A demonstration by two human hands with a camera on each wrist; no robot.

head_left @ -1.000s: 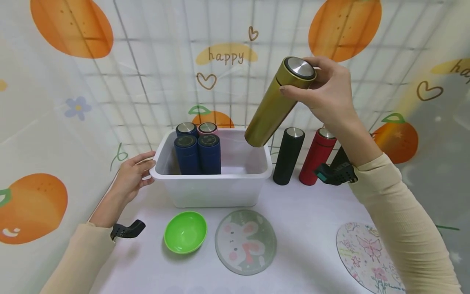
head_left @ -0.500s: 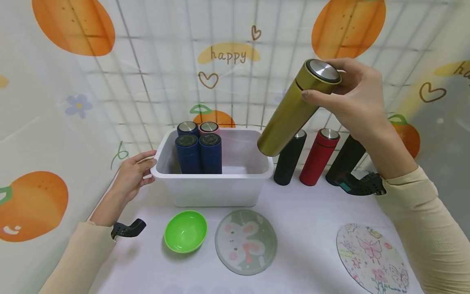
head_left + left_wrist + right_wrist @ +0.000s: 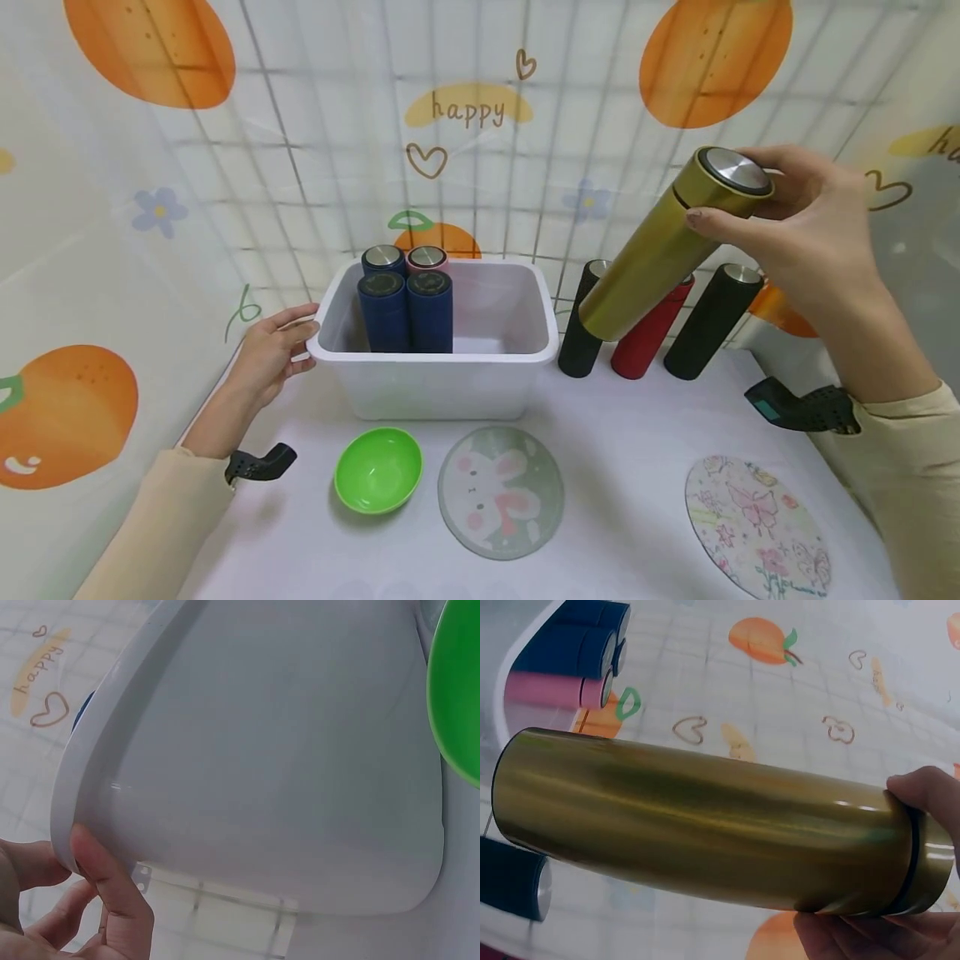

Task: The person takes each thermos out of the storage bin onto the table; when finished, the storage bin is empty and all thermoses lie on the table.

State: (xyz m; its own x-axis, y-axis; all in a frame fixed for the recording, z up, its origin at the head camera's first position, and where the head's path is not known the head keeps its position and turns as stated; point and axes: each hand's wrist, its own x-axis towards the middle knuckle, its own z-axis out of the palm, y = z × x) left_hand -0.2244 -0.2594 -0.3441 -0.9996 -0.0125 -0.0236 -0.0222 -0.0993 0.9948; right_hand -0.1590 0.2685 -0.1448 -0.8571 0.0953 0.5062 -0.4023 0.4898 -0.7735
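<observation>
My right hand (image 3: 795, 225) grips a gold flask (image 3: 660, 250) by its steel-capped top, holding it tilted in the air to the right of the white bin (image 3: 435, 385). The gold flask (image 3: 705, 825) fills the right wrist view, with my fingertips (image 3: 922, 791) on its cap end. Several flasks, three dark blue (image 3: 405, 312) and one pink (image 3: 426, 258), stand in the bin's left half. My left hand (image 3: 273, 354) rests on the bin's left rim with loosely bent fingers; in the left wrist view my thumb (image 3: 109, 881) presses the rim of the bin (image 3: 90, 787).
A black flask (image 3: 581, 337), a red flask (image 3: 645, 333) and another black flask (image 3: 708, 321) stand on the table right of the bin, partly behind the gold one. A green bowl (image 3: 377, 471), a rabbit mat (image 3: 501, 492) and a floral mat (image 3: 757, 525) lie in front.
My right hand has carried the gold flask rightward and lower, away from above the bin to in front of the standing flasks. The left hand stays on the bin rim.
</observation>
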